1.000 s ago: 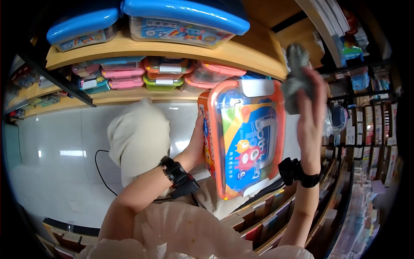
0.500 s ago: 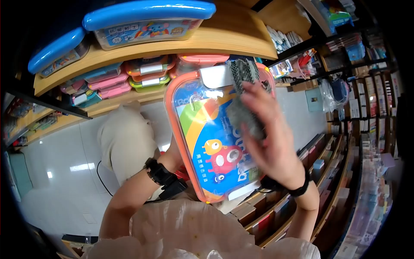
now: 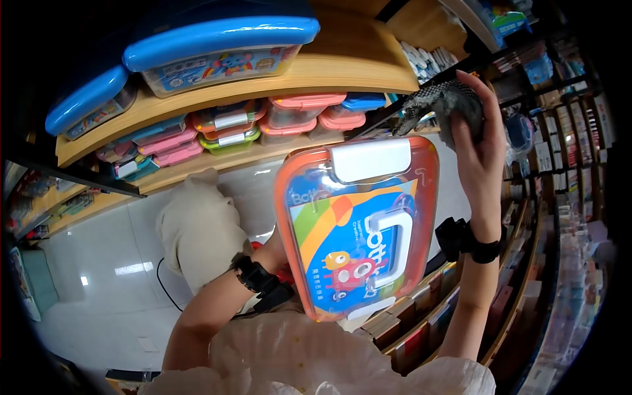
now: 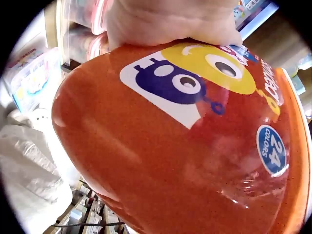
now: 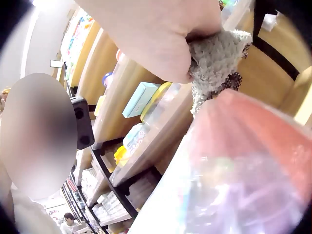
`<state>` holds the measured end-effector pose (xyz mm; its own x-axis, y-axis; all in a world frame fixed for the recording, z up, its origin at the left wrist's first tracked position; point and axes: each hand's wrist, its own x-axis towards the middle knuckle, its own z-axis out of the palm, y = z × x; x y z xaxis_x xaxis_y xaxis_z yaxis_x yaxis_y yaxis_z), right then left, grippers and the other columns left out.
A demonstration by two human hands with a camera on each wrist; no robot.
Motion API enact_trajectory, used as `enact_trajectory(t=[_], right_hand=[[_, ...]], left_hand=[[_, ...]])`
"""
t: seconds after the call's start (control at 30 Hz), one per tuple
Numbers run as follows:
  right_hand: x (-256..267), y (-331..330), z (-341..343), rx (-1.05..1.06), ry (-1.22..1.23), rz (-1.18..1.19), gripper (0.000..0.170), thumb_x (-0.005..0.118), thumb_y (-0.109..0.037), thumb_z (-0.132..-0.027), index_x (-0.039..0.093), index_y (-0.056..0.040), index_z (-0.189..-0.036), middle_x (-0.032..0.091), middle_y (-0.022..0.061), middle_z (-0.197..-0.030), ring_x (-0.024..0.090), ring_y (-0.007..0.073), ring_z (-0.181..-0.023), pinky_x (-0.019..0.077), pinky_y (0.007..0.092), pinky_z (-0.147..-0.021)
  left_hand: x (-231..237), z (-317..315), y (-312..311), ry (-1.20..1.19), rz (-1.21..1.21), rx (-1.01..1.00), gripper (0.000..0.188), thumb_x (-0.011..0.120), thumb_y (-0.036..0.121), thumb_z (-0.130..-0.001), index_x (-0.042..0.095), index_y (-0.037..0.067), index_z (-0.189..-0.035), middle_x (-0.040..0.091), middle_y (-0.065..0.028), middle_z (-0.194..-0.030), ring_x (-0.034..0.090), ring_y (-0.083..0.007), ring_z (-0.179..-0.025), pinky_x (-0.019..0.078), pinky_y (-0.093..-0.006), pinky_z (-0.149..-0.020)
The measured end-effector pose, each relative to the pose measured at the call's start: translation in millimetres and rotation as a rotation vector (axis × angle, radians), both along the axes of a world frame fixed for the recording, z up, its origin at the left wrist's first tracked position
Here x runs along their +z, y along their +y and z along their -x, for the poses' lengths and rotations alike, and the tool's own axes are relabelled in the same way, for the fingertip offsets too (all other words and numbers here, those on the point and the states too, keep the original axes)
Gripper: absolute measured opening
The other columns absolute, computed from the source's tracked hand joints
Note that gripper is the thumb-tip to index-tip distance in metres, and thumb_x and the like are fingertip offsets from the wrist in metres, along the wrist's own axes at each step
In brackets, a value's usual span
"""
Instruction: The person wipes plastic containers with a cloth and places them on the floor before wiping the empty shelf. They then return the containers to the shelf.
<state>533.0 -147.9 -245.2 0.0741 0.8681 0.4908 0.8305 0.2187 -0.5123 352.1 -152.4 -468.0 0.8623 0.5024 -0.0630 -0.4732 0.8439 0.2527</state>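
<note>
A clear-lidded plastic box [image 3: 355,230] with an orange rim, white clips and a white handle is held up before my torso, tilted toward the camera. Cartoon monsters and "24 colors" mark its orange side in the left wrist view. My left hand [image 4: 175,22] holds it from its far side; the box hides the fingers in the head view. Off the upper right corner of the box, my right hand [image 3: 484,141] grips a crumpled grey cloth [image 3: 431,102] between thumb and fingers. The cloth [image 5: 217,61] hangs close over the box's edge in the right wrist view.
A wooden shelf [image 3: 355,72] runs along the front, with large blue-lidded tubs [image 3: 220,52] on top and several small plastic boxes [image 3: 227,125] below. Book racks [image 3: 421,329] stand at the right. Another person [image 5: 34,209] appears in the right wrist view.
My right hand swept the cloth leftward across the box's lid, then moved back up and right, off it. The box shifted left, then slightly right, and now tilts differently.
</note>
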Motion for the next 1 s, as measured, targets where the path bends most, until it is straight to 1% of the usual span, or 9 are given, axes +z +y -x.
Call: enact_trajectory(t=[0.2, 0.3, 0.4, 0.47, 0.57, 0.73, 0.8, 0.87, 1.0], right_hand=[[-2, 7, -5, 0.004, 0.093, -0.022, 0.037, 0.044, 0.005, -0.080, 0.046, -0.0023, -0.116, 0.054, 0.0032, -0.088, 0.051, 0.0065, -0.077, 0.0431, 0.0204, -0.069], [-8, 8, -25, 0.037, 0.271, 0.447, 0.035, 0.044, 0.002, -0.074, 0.048, -0.0016, -0.108, 0.050, 0.0012, -0.076, 0.047, 0.0069, -0.061, 0.0405, 0.0217, -0.053], [-23, 6, -38, 0.009, 0.128, 0.466, 0.032, 0.047, -0.002, -0.073, 0.051, -0.0018, -0.105, 0.052, 0.0029, -0.078, 0.048, 0.0073, -0.063, 0.0417, 0.0220, -0.055], [-19, 1, -39, -0.060, 0.127, 0.526, 0.035, 0.047, -0.004, -0.074, 0.051, -0.0028, -0.108, 0.053, 0.0026, -0.083, 0.049, 0.0078, -0.068, 0.0425, 0.0215, -0.060], [-10, -1, -35, -0.096, 0.138, 0.089, 0.043, 0.050, -0.003, -0.072, 0.049, -0.0052, -0.115, 0.053, 0.0024, -0.090, 0.052, 0.0114, -0.081, 0.0421, 0.0214, -0.075], [19, -18, 20, 0.081, 0.201, -0.196, 0.050, 0.045, -0.005, -0.068, 0.048, 0.0009, -0.117, 0.048, 0.0166, -0.121, 0.048, 0.0247, -0.112, 0.0387, 0.0316, -0.092], [20, -14, 20, 0.388, -0.298, 0.002, 0.047, 0.045, 0.000, -0.066, 0.049, 0.0008, -0.113, 0.048, 0.0202, -0.120, 0.047, 0.0302, -0.113, 0.0347, 0.0429, -0.096], [5, -14, 38, 0.407, -0.295, 0.310, 0.047, 0.047, -0.002, -0.066, 0.048, 0.0019, -0.113, 0.046, 0.0240, -0.120, 0.041, 0.0378, -0.117, 0.0292, 0.0456, -0.099], [-12, -10, 37, 0.310, -0.236, 0.227, 0.045, 0.049, -0.004, -0.068, 0.047, 0.0029, -0.113, 0.046, 0.0251, -0.120, 0.042, 0.0399, -0.114, 0.0307, 0.0449, -0.098]], left_hand=[[-2, 22, -4, -0.020, 0.016, -0.044, 0.054, 0.032, 0.043, -0.092, 0.031, 0.006, -0.131, 0.040, -0.0128, -0.130, 0.045, -0.0257, -0.115, 0.0411, -0.0394, -0.094], [-4, 34, -2, -0.011, 0.023, -0.043, 0.054, 0.032, 0.043, -0.092, 0.031, 0.006, -0.131, 0.040, -0.0128, -0.130, 0.045, -0.0257, -0.115, 0.0411, -0.0394, -0.094], [-6, 44, 3, 0.001, 0.025, -0.028, 0.055, 0.032, 0.044, -0.092, 0.031, 0.006, -0.131, 0.040, -0.0128, -0.130, 0.045, -0.0257, -0.115, 0.0411, -0.0394, -0.094], [-8, 48, 5, 0.004, 0.027, -0.021, 0.055, 0.032, 0.044, -0.092, 0.031, 0.006, -0.131, 0.040, -0.0128, -0.130, 0.045, -0.0257, -0.115, 0.0411, -0.0394, -0.094], [-9, 50, 3, 0.008, 0.038, -0.015, 0.055, 0.032, 0.045, -0.092, 0.032, 0.006, -0.131, 0.040, -0.0128, -0.130, 0.045, -0.0258, -0.115, 0.0411, -0.0394, -0.094], [-8, 46, 2, 0.008, 0.041, -0.011, 0.056, 0.031, 0.045, -0.091, 0.032, 0.006, -0.131, 0.040, -0.0128, -0.130, 0.045, -0.0258, -0.115, 0.0411, -0.0394, -0.094], [-7, 43, 2, 0.002, 0.042, 0.001, 0.056, 0.031, 0.046, -0.091, 0.032, 0.006, -0.131, 0.040, -0.0128, -0.130, 0.045, -0.0258, -0.115, 0.0411, -0.0395, -0.094], [-7, 37, 3, -0.008, 0.043, 0.012, 0.057, 0.031, 0.046, -0.091, 0.032, 0.006, -0.131, 0.040, -0.0128, -0.130, 0.045, -0.0258, -0.115, 0.0411, -0.0395, -0.094], [-8, 40, 6, -0.008, 0.061, 0.061, 0.057, 0.031, 0.047, -0.091, 0.032, 0.006, -0.131, 0.040, -0.0128, -0.130, 0.045, -0.0258, -0.115, 0.0412, -0.0395, -0.094]])
